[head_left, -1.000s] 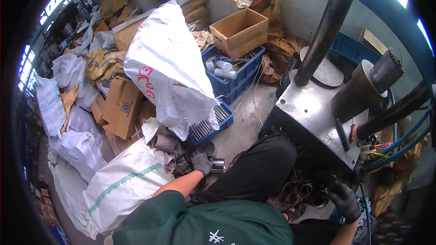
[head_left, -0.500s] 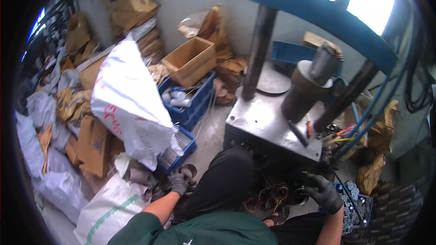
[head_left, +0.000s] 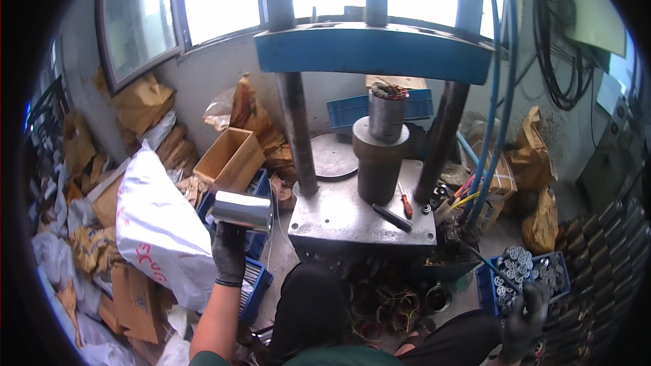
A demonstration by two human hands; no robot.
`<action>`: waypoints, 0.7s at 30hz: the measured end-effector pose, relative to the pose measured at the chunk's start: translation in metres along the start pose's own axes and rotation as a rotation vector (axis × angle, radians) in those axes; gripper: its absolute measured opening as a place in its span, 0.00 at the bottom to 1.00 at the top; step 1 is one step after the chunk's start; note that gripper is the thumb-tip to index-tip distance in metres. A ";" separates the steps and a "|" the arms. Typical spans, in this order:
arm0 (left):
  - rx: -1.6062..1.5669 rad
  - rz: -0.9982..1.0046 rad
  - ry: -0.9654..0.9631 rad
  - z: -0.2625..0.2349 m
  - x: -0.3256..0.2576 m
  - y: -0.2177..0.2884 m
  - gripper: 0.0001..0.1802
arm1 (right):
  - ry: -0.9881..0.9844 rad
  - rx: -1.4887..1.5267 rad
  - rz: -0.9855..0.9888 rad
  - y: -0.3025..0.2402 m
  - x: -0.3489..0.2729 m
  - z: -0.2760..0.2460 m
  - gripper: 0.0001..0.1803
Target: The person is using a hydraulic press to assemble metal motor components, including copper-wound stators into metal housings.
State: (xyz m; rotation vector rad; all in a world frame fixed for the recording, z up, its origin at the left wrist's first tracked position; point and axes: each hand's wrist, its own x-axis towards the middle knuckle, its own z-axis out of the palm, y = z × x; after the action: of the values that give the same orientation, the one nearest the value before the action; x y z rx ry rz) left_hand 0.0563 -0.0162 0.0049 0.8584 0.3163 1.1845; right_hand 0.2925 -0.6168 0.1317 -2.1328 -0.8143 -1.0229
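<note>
My left hand (head_left: 229, 254), in a dark glove, is raised on the left with its fingers closed around a shiny metal cylinder (head_left: 242, 210). The cylinder lies sideways. My right hand (head_left: 527, 318), also gloved, is low on the right at the end of a thin lever (head_left: 491, 270). Its fingers are blurred, so I cannot tell whether they grip the lever. Ahead stands a press with a blue crossbeam (head_left: 373, 54). On its metal table (head_left: 325, 227) a dark round fixture (head_left: 380, 173) carries a grey cylinder (head_left: 387, 118) with coloured wires on top.
A screwdriver (head_left: 405, 205) and a dark bar (head_left: 392, 218) lie on the press table. At right is a blue bin (head_left: 485, 288) of toothed metal discs. A wooden box (head_left: 230, 158), a white sack (head_left: 159, 230) and cartons crowd the left. Wired rings (head_left: 380, 315) lie between my legs.
My left hand has risen from beside my knee and now holds the shiny cylinder upright before me. My right hand has moved to the lever's end. The view has tilted up and turned right.
</note>
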 end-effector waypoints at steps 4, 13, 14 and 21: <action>0.278 -0.018 -0.407 0.083 0.031 -0.035 0.29 | 0.128 -0.078 -0.044 0.028 0.045 0.037 0.17; -1.650 -1.191 -0.308 0.230 0.071 -0.101 0.23 | 0.384 0.040 0.202 0.072 0.192 0.119 0.08; -1.707 -1.229 -0.269 0.244 0.082 -0.100 0.21 | 0.395 0.058 0.195 0.073 0.191 0.120 0.08; -0.242 -0.065 -0.182 0.352 0.119 -0.089 0.24 | 0.468 0.220 0.256 0.078 0.181 0.118 0.08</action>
State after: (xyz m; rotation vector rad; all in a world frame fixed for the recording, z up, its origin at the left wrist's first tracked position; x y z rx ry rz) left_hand 0.3840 -0.0659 0.1957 0.7315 0.0502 1.0507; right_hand 0.4934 -0.5297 0.2006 -1.6649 -0.3940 -1.1694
